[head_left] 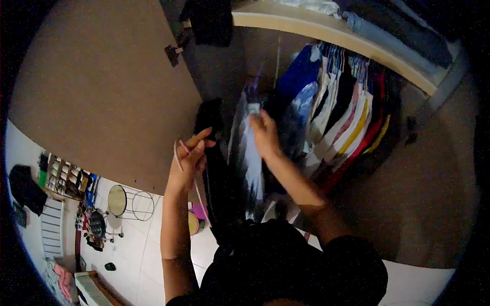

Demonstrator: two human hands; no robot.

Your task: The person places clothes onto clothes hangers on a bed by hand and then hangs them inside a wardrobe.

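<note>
In the head view my left hand (190,160) is raised beside the wardrobe door. Its index finger points out while the others curl around a thin pink hanger (201,196), whose slim bar runs down past my wrist. My right hand (264,136) is closed on the upper part of a grey-white garment (251,163) hanging inside the wardrobe. Blur hides the fine detail at its fingertips. A blue garment (298,74) hangs just right of that hand, and dark clothing (208,120) hangs between my two hands.
The brown door (109,97) stands open on the left. Several garments (352,117) hang close together under a pale-edged shelf (311,29) bearing folded clothes. A round-topped stool (117,200) and a shoe rack (66,176) are on the left.
</note>
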